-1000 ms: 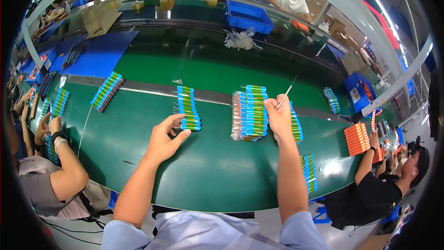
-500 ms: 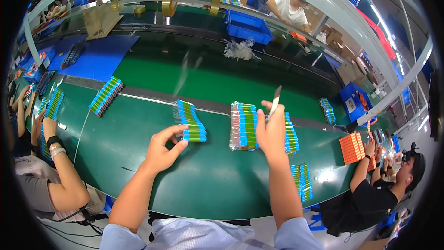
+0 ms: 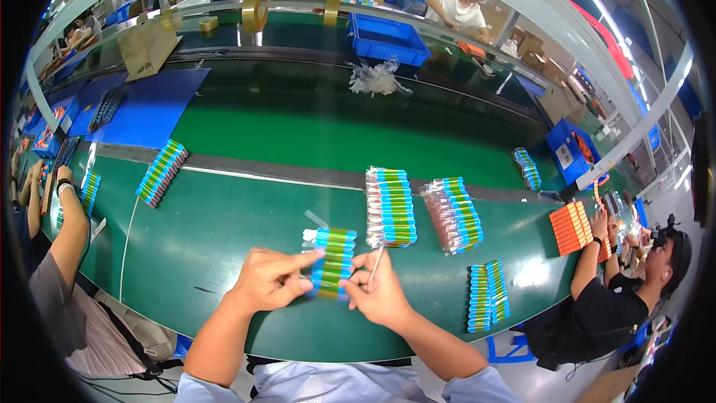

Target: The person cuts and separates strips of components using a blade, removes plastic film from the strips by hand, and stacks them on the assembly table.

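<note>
In front of me lies a bundle of blue-and-green wrapped sticks [image 3: 333,254], its lower part blurred by motion. My left hand [image 3: 272,280] is closed at the bundle's left side, with index finger and thumb on its edge. My right hand [image 3: 382,292] touches the right side and keeps a slim, pointed metal tool [image 3: 376,265] between its fingers; whether this is a knife or tweezers I cannot tell. A clear plastic strip [image 3: 316,219] sticks up at the bundle's top left. Just beyond the right hand stands a similar bundle in clear film [image 3: 390,207].
More bundles lie right [image 3: 455,213], near right [image 3: 488,296] and far left [image 3: 162,172]. Crumpled plastic film [image 3: 379,78] and a blue bin [image 3: 388,39] sit across the green belt [image 3: 261,123]. Co-workers handle goods on both sides; orange packs [image 3: 570,232] stand at right.
The bundle has come toward me and to the right with my left hand. My right hand has moved down and left from the film-wrapped bundles to this one, still holding the tool.
</note>
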`<move>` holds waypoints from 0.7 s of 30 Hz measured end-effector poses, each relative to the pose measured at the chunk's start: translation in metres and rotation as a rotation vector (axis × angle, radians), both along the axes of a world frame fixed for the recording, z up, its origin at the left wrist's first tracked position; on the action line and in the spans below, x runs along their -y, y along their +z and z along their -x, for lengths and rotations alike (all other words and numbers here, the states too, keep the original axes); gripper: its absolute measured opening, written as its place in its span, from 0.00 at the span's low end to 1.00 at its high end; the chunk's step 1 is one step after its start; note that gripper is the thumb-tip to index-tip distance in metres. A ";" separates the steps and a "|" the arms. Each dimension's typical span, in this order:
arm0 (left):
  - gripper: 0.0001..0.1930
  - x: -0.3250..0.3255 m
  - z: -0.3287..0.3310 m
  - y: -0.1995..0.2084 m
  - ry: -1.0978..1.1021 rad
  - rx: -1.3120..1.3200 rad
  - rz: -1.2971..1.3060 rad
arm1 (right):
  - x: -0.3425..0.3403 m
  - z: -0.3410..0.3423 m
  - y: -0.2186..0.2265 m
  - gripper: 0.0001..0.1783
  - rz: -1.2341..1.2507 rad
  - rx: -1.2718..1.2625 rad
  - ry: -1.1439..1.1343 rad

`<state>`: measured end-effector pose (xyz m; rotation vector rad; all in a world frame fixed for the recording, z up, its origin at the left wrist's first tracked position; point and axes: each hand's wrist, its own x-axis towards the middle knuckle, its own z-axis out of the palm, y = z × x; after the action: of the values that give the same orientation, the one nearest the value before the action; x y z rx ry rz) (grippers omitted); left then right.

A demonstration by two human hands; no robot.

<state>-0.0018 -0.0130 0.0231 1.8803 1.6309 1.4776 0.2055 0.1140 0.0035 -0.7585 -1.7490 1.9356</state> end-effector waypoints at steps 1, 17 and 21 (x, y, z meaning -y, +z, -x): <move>0.22 0.000 0.001 -0.002 0.091 0.003 -0.033 | 0.006 -0.001 0.004 0.25 -0.048 0.090 0.064; 0.10 -0.005 0.003 -0.002 0.249 -0.317 0.330 | -0.045 -0.041 0.087 0.13 -1.243 0.593 -0.088; 0.14 -0.013 -0.014 0.014 0.208 -0.193 0.261 | -0.119 -0.015 0.088 0.15 -1.390 0.293 -0.044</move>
<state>0.0124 0.0004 0.0370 1.7973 2.0503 1.1110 0.2202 0.2329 0.0915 -0.4833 -2.5529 0.2312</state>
